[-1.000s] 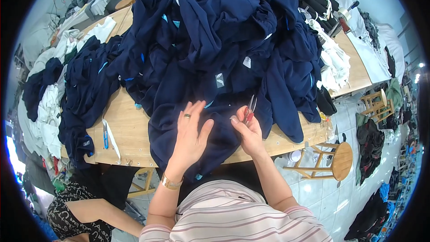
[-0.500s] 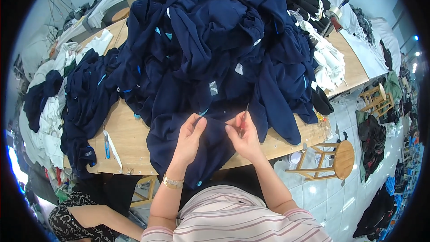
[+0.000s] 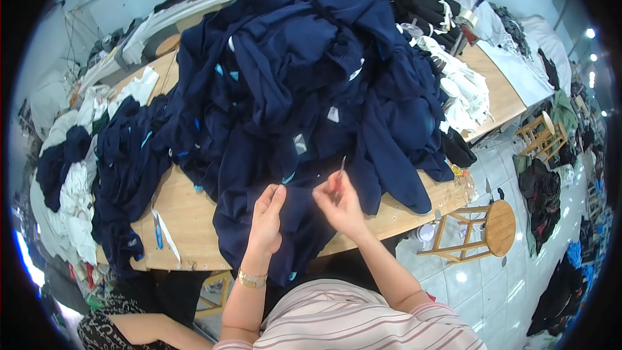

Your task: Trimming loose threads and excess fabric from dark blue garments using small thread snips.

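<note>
A heap of navy garments [image 3: 285,52] covers the middle of the table. Part of one navy garment [image 3: 295,220] is spread below it and hangs over the near edge. My left hand [image 3: 267,214] pinches this garment between thumb and fingers; the exact grip is partly hidden. To its right, my right hand [image 3: 340,206] is closed around small red-handled thread snips [image 3: 341,175], their thin pointed blade upward. A white-and-grey label [image 3: 299,144] and a light blue strip [image 3: 289,177] show on the navy cloth just beyond my hands.
White cloth pieces [image 3: 463,87] lie right of the heap, more navy garments [image 3: 126,162] to its left. Blue snips [image 3: 157,230] rest beside a white strip on the wooden table [image 3: 188,240]. A wooden stool [image 3: 499,227] stands at right. A co-worker's arm [image 3: 149,329] is at lower left; others sit beyond.
The view has shifted, so the far co-workers show more. Both hands remain over the navy garment and have come slightly nearer to me. The snips stay in my right hand.
</note>
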Demonstrator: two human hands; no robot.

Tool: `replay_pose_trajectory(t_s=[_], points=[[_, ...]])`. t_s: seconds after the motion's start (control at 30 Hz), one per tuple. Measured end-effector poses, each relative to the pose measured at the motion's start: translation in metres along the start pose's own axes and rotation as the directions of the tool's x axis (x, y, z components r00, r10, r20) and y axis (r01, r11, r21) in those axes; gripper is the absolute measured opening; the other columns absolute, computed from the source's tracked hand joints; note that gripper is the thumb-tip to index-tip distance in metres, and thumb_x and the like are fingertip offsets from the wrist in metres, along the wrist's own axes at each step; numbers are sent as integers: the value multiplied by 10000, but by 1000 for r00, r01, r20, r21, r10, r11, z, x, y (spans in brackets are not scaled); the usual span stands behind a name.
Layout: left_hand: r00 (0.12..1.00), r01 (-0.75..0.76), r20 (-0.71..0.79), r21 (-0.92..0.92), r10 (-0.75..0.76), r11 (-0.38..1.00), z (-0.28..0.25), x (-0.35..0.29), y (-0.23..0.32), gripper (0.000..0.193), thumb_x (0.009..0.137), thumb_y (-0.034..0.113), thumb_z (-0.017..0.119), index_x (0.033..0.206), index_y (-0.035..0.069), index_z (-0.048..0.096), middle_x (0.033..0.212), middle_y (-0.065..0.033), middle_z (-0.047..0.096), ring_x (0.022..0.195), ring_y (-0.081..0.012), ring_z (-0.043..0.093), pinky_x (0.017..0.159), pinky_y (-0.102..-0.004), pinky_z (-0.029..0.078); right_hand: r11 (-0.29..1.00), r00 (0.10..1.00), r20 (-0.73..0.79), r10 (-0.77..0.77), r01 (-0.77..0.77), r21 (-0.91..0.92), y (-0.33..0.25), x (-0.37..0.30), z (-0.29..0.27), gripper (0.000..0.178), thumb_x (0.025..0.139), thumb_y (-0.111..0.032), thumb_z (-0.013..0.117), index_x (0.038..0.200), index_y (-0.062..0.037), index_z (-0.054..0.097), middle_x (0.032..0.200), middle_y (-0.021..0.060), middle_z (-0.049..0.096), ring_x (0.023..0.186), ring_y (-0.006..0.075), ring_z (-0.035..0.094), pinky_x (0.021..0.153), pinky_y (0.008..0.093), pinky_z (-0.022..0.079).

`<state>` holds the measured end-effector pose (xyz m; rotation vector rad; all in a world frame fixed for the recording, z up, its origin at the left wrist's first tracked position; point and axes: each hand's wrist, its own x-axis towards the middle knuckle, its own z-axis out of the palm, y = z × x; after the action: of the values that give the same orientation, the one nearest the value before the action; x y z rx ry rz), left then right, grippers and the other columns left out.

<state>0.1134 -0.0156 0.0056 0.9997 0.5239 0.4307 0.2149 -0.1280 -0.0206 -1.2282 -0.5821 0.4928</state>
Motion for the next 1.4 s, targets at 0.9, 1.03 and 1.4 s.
replay_pose_trajectory(t_s=[0.9,1.03,1.4], points=[[989,137,-32,-203,-147,969,6,-1,-4,244,944,203,467,983,-13,574,993,-84,628,882,-167,614,822,-273,487,969,996,-86,26,-46,-244,16,-7,-29,228,876,-76,569,853,-78,343,910,76,571,821,94,538,758,240,442],[993,95,-42,-267,-110,959,4,8,5,255,925,232,507,993,5,600,989,-76,638,907,-179,620,852,-298,487,986,993,-62,104,-111,-124,-12,-6,-25,150,970,-211,386,919,-71,369,832,63,550,595,78,514,527,197,415],[991,65,-97,-247,-92,967,0,6,15,226,929,215,507,974,18,608,960,-60,641,875,-136,616,808,-245,494,830,986,64,-153,164,-533,-20,-14,-16,279,866,-280,601,831,-21,502,586,78,495,481,183,470,481,280,378]])
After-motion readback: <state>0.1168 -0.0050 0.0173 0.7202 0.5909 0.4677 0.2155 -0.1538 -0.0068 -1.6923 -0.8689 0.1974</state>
